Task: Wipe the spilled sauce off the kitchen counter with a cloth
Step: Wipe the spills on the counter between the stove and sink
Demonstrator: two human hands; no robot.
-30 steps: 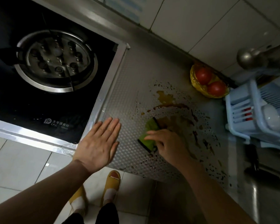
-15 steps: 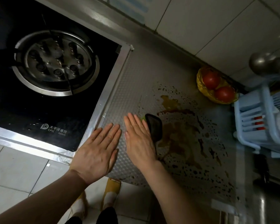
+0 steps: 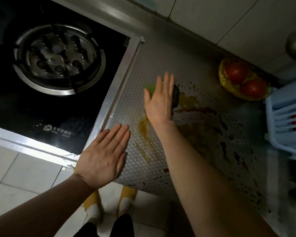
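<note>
A green cloth with a dark side [image 3: 176,96] lies on the dimpled metal counter [image 3: 140,77] under my right hand [image 3: 160,100], which presses it flat with straight fingers. Only its green tip and dark right edge show. Brown and orange sauce [image 3: 203,124] is smeared and spattered over the counter to the right of that hand, with an orange streak [image 3: 143,127] just below it. My left hand [image 3: 104,156] rests flat on the counter's front left corner, fingers straight, holding nothing.
A black gas hob [image 3: 55,65] with a steel burner fills the left. Two tomatoes in a yellow bag [image 3: 243,79] sit by the back wall. A light blue plastic rack [image 3: 284,117] stands at the right edge. Tiled floor and my slippered feet [image 3: 109,202] lie below.
My right hand slid the cloth away from me and leftward across the counter, leaving an orange streak behind it. The left hand stayed planted at the front corner.
</note>
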